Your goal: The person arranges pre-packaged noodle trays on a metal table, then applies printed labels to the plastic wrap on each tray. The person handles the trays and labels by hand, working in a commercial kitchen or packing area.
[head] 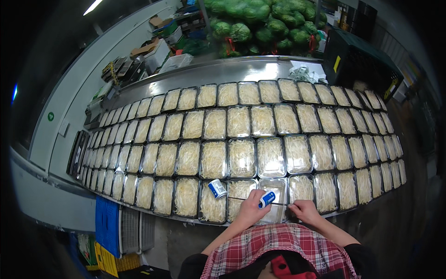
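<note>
Several rows of black plastic trays with clear tops, filled with what look like bean sprouts (243, 158), lie before me. My left hand (251, 207) grips a small blue-and-white roll of labels (267, 199) over the front row. Beneath it, a clear plastic tray or lid (273, 216) shows few or no sprouts. A thin dark strip (279, 204) runs sideways past the roll, and the fingertips of my right hand (304, 211) pinch its right end. To the left, a second blue-and-white roll (217, 188) rests on a filled tray and bears print.
A steel table (209, 71) carries the trays. Loose label strips (306, 74) lie at its back right, beside a large dark green crate (362, 57). Netted cabbages (264, 24) are stacked behind. Blue and grey crates (108, 225) stand below the front left edge.
</note>
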